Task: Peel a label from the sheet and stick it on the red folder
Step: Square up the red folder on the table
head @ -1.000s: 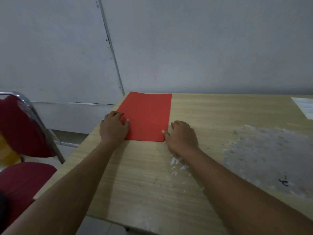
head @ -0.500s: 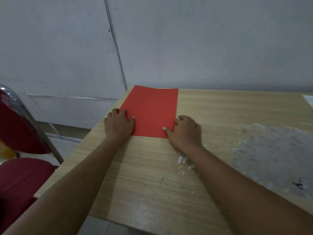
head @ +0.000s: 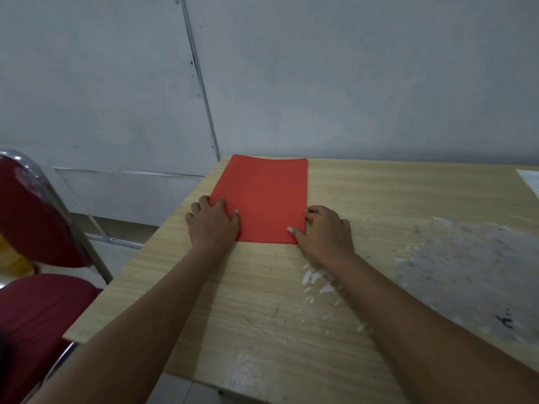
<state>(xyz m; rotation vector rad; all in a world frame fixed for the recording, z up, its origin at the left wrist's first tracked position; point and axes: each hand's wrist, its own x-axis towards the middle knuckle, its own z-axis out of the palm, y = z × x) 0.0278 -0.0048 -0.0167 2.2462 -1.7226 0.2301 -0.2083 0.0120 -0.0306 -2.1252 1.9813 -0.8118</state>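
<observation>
Flat red rectangular folder (head: 262, 199) lies closed on the pale wood-grain worktop (head: 379, 193), at its far left corner, long side running away from you, far edge close to the grey wall (head: 350, 77). No label shows on its upper face.

Your left hand (head: 214, 224) lies palm down on the folder's near left corner, fingers spread loosely, fingertips on the red surface, heel of the hand on the worktop. It presses flat; it grips nothing.

Your right hand (head: 325, 233) sits at the near right corner, fingers curled along the folder's right edge, thumb tip touching the near corner. Whether it pinches the edge or only rests against it, you cannot tell from this view.

White paper sheet (head: 529, 182) shows only as a corner at the far right edge of the worktop, well apart from the folder. Whether labels are on it cannot be made out.

Patch of whitish scraped residue (head: 472, 272) covers the worktop's right side; small white flecks (head: 318, 279) lie just beside your right forearm.

Dark red padded chair with chrome frame (head: 38, 243) stands left of the worktop.
</observation>
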